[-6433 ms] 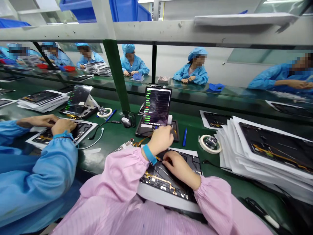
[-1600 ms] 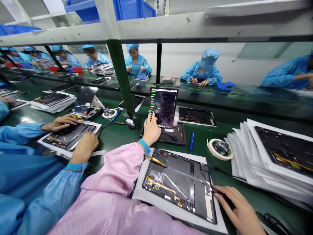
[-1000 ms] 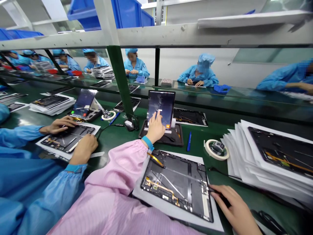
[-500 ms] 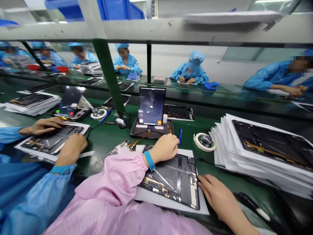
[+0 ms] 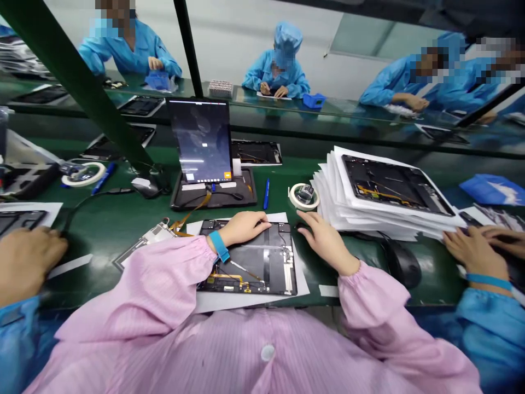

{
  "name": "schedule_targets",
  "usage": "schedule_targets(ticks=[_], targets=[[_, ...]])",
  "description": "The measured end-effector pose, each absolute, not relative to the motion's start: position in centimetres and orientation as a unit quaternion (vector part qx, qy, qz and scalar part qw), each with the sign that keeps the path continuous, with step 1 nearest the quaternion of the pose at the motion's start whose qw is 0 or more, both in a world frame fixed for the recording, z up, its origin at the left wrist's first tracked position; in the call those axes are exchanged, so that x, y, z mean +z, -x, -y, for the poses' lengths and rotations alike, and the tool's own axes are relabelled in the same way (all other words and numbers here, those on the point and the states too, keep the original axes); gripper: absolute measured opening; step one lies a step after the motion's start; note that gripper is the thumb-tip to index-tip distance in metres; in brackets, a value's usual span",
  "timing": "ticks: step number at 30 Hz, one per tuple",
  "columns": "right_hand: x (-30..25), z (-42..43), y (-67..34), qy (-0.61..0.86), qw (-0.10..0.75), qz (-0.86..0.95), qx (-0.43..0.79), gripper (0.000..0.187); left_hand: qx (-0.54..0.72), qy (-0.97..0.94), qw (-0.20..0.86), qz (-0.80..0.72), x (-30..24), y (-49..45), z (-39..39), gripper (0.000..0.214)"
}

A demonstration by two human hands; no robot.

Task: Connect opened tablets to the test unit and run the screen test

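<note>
An opened tablet housing (image 5: 283, 268) with gold flex cables lies on a white sheet (image 5: 302, 282) before me. My left hand (image 5: 245, 226) rests over its far edge, fingers curled together; what they hold, if anything, is hidden. Beyond the sheet's right side, my right hand (image 5: 324, 239) hovers with thumb and fingers apart. A small black cable plug (image 5: 302, 225) shows beside its fingertips. To the left sits a flat silver part (image 5: 158, 234), joined by a gold ribbon cable (image 5: 189, 217) to the lit screen (image 5: 200, 139) standing in a black holder (image 5: 177, 198).
At right rises a stack of white sheets (image 5: 332, 203) topped by another tablet housing (image 5: 394, 183). A tape roll (image 5: 303, 197), a blue pen (image 5: 266, 194) and a black mouse (image 5: 400, 262) lie nearby. Co-workers' hands (image 5: 471, 251) are on both sides; a green post (image 5: 82, 82) slants at left.
The view has swung right and down. My right hand has left the housing's right edge and moved away toward the tape roll, fingers spreading. My left hand stays at the housing's far edge.
</note>
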State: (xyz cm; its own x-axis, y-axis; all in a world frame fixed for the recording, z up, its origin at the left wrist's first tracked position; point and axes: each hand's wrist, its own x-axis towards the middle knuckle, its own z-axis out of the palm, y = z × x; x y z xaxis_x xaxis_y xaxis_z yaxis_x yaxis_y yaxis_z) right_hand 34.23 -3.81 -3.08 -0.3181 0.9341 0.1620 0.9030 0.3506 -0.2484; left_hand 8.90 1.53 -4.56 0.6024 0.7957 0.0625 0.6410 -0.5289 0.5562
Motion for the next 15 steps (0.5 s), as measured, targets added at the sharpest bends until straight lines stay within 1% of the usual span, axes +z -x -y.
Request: schedule_targets(ticks=[1, 3, 6, 8, 11, 13, 15], targets=[[-3.2, 3.3, -34.1, 0.568, 0.127, 0.811, 0.06, 0.037, 0.155, -0.859, 0.247, -0.421, -4.6, -8.9, -1.6, 0.028], [-3.3, 3.3, -33.9, 0.552, 0.134, 0.816, 0.104, 0.029, 0.152, -0.858, 0.245, -0.424, -4.8, -8.9, -1.6, 0.029], [-2.7, 5.2, -33.8, 0.555, 0.212, 0.763, 0.255, 0.022, 0.145, -0.858, 0.242, -0.428, -4.8, -8.9, -1.6, 0.03], [-2.4, 6.7, -33.7, 0.574, 0.249, 0.679, 0.385, 0.025, 0.139, -0.858, 0.242, -0.43, -4.7, -8.9, -1.6, 0.03], [-2.6, 8.3, -33.3, 0.56, 0.263, 0.572, 0.539, 0.031, 0.131, -0.858, 0.246, -0.431, -4.6, -8.9, -1.6, 0.029], [-3.1, 8.7, -33.0, 0.535, 0.275, 0.534, 0.594, 0.033, 0.129, -0.858, 0.249, -0.43, -4.5, -8.9, -1.6, 0.028], [-3.5, 8.8, -32.9, 0.523, 0.289, 0.51, 0.619, 0.034, 0.13, -0.858, 0.249, -0.429, -4.4, -8.9, -1.5, 0.028]])
